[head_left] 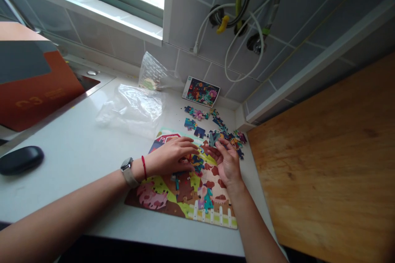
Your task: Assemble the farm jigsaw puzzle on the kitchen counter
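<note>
My left hand (176,155), with a watch and a red string at the wrist, hovers over or rests on the farm picture puzzle (216,197); its fingers are apart and hold nothing visible. Between the thumb and fingers of my right hand (227,160) is a dark puzzle piece (213,138), above the puzzle's upper right part. Several loose pieces lie on the farm picture, among them a teal and pink one (206,198). More loose pieces (199,132) are spread beyond both hands, toward the wall.
A reference picture card (201,91) leans at the wall. Clear plastic bags (132,107) lie left of it. At far left are an orange box (40,86) and a black mouse (21,160). A wooden board (327,156) borders the right side; cables (243,41) hang above.
</note>
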`<move>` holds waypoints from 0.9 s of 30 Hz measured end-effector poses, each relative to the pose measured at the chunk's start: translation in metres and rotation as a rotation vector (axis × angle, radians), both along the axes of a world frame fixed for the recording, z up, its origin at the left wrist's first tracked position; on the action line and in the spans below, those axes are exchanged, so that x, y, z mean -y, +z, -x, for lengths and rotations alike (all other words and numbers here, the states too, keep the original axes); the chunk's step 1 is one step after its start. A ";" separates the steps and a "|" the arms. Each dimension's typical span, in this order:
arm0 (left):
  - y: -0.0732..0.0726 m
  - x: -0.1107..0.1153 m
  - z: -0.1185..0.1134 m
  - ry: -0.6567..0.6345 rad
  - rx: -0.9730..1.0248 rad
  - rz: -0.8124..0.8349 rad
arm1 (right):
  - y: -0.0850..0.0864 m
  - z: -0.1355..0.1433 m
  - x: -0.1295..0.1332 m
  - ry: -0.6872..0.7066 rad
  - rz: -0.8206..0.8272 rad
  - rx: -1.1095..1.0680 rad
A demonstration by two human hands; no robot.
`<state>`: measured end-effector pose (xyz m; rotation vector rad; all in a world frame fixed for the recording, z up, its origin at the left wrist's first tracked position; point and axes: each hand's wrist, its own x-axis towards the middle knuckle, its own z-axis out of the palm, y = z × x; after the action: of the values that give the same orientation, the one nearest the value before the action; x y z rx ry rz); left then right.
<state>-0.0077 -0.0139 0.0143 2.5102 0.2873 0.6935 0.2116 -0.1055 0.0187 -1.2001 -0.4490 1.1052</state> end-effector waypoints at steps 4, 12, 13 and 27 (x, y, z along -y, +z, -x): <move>0.003 0.001 0.001 0.122 0.071 0.041 | 0.003 0.006 0.002 0.077 0.045 -0.007; 0.002 0.006 0.001 0.186 0.210 0.107 | 0.006 0.020 0.010 0.265 0.092 0.078; 0.002 0.006 0.001 0.184 0.215 0.111 | 0.006 0.020 0.011 0.284 0.102 0.079; 0.013 0.003 0.003 0.131 0.251 0.065 | 0.005 0.019 0.011 0.308 0.058 0.331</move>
<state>-0.0108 -0.0164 0.0270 2.3266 0.3788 1.0241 0.1927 -0.1165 0.0234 -1.4028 -0.8840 1.1881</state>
